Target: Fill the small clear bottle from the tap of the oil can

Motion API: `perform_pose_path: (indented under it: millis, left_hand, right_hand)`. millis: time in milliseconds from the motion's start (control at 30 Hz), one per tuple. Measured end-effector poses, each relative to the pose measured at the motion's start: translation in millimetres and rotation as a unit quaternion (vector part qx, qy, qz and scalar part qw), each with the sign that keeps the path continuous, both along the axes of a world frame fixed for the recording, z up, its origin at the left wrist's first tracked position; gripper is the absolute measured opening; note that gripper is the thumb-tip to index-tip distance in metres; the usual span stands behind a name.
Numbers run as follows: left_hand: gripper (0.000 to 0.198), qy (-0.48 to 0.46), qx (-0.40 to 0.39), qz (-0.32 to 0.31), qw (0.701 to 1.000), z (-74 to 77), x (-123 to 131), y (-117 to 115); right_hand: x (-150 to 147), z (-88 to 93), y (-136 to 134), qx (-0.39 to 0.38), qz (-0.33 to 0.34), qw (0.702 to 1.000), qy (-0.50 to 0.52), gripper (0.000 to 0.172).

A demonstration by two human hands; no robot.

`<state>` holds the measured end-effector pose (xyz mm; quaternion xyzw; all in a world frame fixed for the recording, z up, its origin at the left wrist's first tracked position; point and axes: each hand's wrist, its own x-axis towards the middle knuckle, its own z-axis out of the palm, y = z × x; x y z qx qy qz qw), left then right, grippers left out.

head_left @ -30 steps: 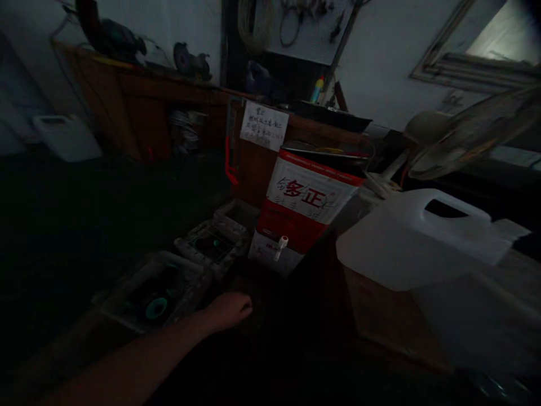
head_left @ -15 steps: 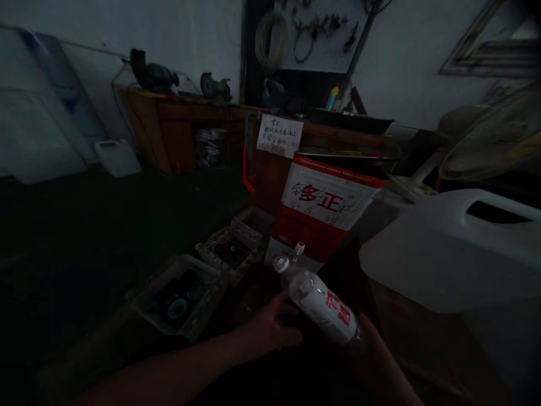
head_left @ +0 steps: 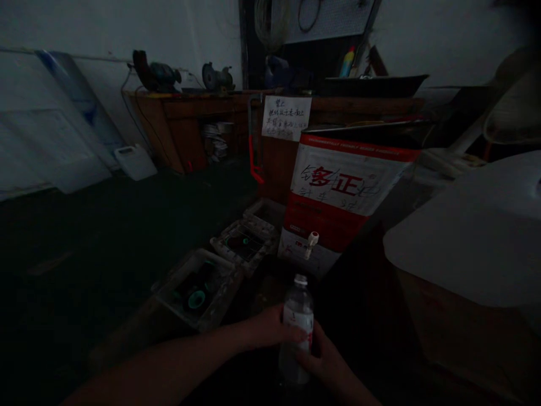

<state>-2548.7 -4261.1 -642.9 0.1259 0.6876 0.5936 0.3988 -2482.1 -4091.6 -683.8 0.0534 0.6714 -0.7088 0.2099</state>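
One head-worn view here, looking forward and down, left hand (head_left: 276,326) and right hand (head_left: 324,358) close below, spigoted tin (head_left: 333,194) beyond, wooden table (head_left: 180,113) far back

Bottle (head_left: 298,316) label partly covered by fingers of left hand (head_left: 281,327) and right hand (head_left: 319,358); its base is lost in the dark, and can't tell if a cap is on. Both forearms cut off at bottom edge. Jug (head_left: 465,237) and fan (head_left: 515,107) cropped at right, fan blurred. Wire coil (head_left: 270,28) and pegboard (head_left: 338,20) cropped at top. Small writing on note (head_left: 286,118) too blurry to read.
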Motion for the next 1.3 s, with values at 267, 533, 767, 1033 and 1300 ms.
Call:
perform_pose_path:
  millis: [267,533,767,1033,1300]
  left_hand:
    - [0.055,0.149,-0.085,-0.039,0.984,14.5,-3,-7]
    - [0.063,0.158,-0.194,0.065,0.966,10.6,-25,-15]
    - [0.059,0.14,-0.178,0.088,0.97,11.9,-34,-18]
    - [0.054,0.157,-0.183,0.096,0.966,8.2,-37,-13]
    - [0.055,0.167,-0.182,0.079,0.966,1.7,-40,-8]
  right_hand:
    - [-15,-9.0,-8,0.076,-0.073,0.994,-0.027,0.065]
    - [-65,-27.0,0,0.177,-0.201,0.964,-0.013,0.064]
    - [-94,-60.7,-26,0.178,-0.253,0.951,0.004,0.061]
    - [-106,-75.9,-22,0.205,-0.265,0.942,0.03,0.061]
    - [-126,-96.6,-15,0.226,-0.237,0.944,-0.029,0.063]
